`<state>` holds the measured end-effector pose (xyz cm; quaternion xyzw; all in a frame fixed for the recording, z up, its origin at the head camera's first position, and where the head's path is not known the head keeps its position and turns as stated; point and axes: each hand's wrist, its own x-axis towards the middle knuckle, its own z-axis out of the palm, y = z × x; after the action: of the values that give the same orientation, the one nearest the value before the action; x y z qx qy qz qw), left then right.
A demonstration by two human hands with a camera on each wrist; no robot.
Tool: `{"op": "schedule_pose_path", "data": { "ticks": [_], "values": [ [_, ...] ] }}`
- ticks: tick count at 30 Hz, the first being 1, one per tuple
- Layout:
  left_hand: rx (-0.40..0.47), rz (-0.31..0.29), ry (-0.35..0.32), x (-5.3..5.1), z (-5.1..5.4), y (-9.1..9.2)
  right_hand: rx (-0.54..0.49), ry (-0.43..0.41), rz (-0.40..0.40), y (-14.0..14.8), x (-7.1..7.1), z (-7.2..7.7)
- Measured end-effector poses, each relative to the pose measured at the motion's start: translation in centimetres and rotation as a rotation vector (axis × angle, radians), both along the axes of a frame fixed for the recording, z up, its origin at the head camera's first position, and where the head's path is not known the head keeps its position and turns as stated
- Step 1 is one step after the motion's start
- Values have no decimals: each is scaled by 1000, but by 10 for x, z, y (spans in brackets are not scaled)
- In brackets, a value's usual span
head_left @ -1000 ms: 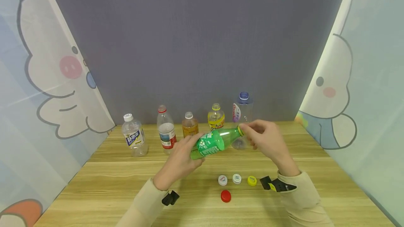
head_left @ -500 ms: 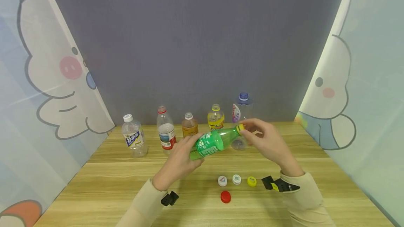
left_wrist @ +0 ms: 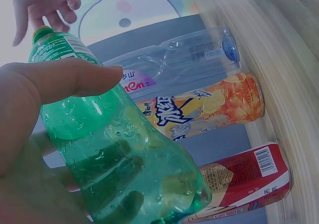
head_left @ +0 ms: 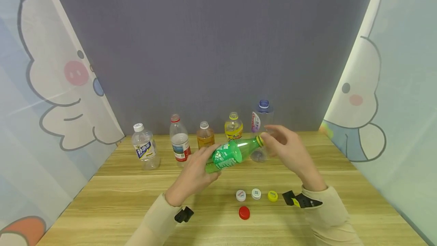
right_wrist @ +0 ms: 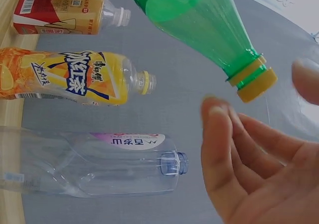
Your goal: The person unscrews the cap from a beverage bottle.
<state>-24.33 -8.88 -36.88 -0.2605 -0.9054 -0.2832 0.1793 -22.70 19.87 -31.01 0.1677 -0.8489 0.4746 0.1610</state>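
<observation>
My left hand grips a green plastic bottle round its body, above the table. The bottle lies tilted, its neck pointing up and to the right. On the neck sits a yellow cap, with green showing between it and the yellow ring below. My right hand is at the cap. In the right wrist view its thumb and fingers are spread on either side of the cap, with a gap to it. In the left wrist view, droplets show on the bottle.
Behind stand a white-capped bottle, a red-ringed bottle, an amber bottle, a yellow-labelled bottle and a tall clear bottle. Two white caps, a yellow cap and a red cap lie on the wooden table.
My right hand's fingers have shifted about the yellow cap. The left hand and the green bottle have stayed almost still. The caps on the table have not moved.
</observation>
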Motion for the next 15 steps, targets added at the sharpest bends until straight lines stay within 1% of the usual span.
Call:
{"op": "schedule_pose_path", "data": {
  "ticks": [2, 4, 9, 15],
  "values": [
    [-8, 3, 4, 0, 0, 0, 13, -5, -30, -1, 0, -1],
    [-16, 6, 6, 1, 0, 1, 20, 1, -35, -1, 0, -1],
    [-28, 14, 8, 0, -1, 1, 40, 35, 3, -1, 0, -2],
    [-16, 12, -3, -1, -2, 0, 60, 93, 51, 0, 1, -1]
  ]
}}
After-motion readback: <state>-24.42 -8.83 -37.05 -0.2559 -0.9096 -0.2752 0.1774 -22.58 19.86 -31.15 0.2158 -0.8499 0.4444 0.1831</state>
